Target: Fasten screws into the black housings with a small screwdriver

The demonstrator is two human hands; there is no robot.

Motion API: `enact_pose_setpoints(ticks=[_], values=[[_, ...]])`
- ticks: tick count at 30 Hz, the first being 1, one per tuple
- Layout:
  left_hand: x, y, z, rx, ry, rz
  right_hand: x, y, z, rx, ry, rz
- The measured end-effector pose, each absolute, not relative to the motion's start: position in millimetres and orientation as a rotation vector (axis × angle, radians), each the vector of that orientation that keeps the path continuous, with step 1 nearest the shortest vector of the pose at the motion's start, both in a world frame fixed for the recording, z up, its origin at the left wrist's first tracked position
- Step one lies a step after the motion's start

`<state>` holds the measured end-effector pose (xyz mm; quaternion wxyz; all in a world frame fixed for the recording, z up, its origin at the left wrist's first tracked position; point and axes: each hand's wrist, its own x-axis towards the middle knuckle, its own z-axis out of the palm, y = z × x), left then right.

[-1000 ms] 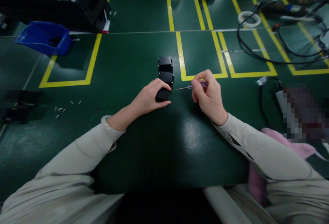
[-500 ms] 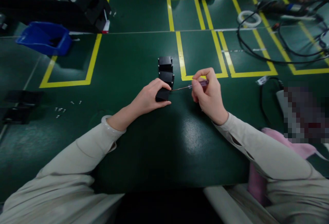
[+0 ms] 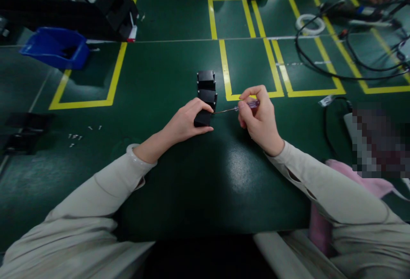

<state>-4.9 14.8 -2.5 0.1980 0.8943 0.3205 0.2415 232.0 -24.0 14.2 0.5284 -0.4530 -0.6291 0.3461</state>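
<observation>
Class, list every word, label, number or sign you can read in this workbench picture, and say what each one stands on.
No readable text anywhere in this view.
White tag on the black cable: too small and blurred to read.
Black blocks and the one under the left hand: no marking visible.
Screwdriver in the right hand: no lettering visible.
Yellow tape outlines: plain lines, no words.

Three small black boxes (image 3: 206,96) stand in a row near the middle of the green table (image 3: 166,74), and one screwdriver (image 3: 237,108) points at the nearest. One blue bin (image 3: 54,48) sits toward the left edge, one white tape roll (image 3: 310,23) toward the far right. Four yellow-taped rectangles (image 3: 250,67) mark the table's surface.
</observation>
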Motion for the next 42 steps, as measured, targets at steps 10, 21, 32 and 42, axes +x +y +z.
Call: enact_pose_setpoints(ticks=[10,21,32,42], values=[[-3.8,14.2,-2.1,2.501,0.902,0.662,231.2,-24.3,14.2,-1.073,-1.502,0.82],[-3.2,13.7,-1.8,2.479,0.935,0.646,231.0,-23.9,12.5,-1.08,-1.496,0.814],[-3.2,13.8,-1.9,2.485,0.936,0.646,230.8,-25.6,14.9,-1.105,-1.503,0.787],[-3.1,14.0,-1.4,2.477,0.934,0.639,231.4,-24.9,13.7,-1.115,-1.503,0.802]])
